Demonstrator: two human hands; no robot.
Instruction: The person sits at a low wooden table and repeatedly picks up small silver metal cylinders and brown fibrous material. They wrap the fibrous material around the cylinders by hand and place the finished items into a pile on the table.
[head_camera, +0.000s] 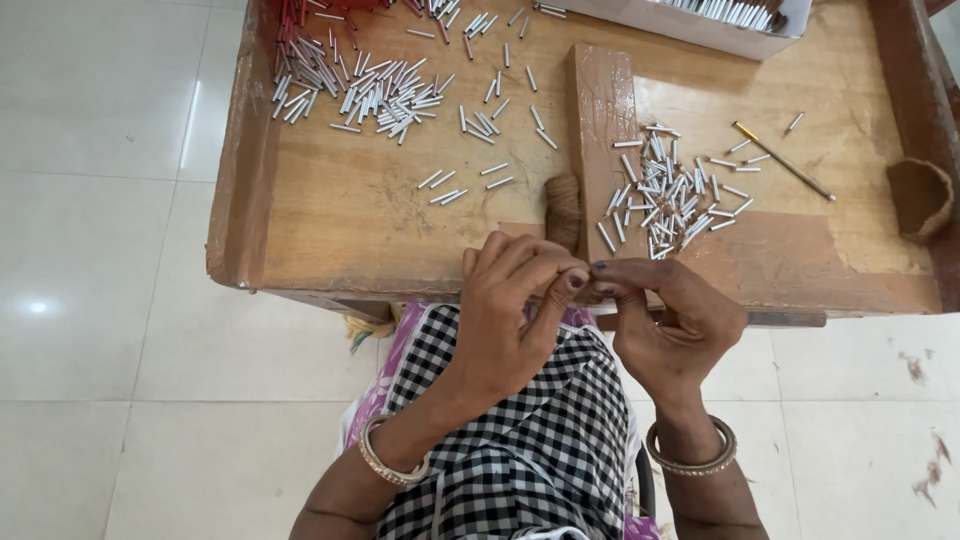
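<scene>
My left hand (510, 305) and my right hand (672, 320) meet fingertip to fingertip just below the near edge of a low wooden table (350, 215). The fingers of both hands pinch something very small between them; it is hidden by the fingertips and I cannot tell what it is. Just beyond my hands a spool of brown thread (563, 210) stands on the table. To its right lies a heap of short silver tubes (660, 195). A raised wooden block (603, 130) runs away from me beside that heap.
A larger scatter of silver tubes (370, 90) with some red ones (300, 20) covers the far left of the table. A thin gold-tipped stick (785, 162) lies at right, a white box of tubes (700, 20) at the back, a small brown cup (918, 198) on the right edge. White floor tiles surround the table.
</scene>
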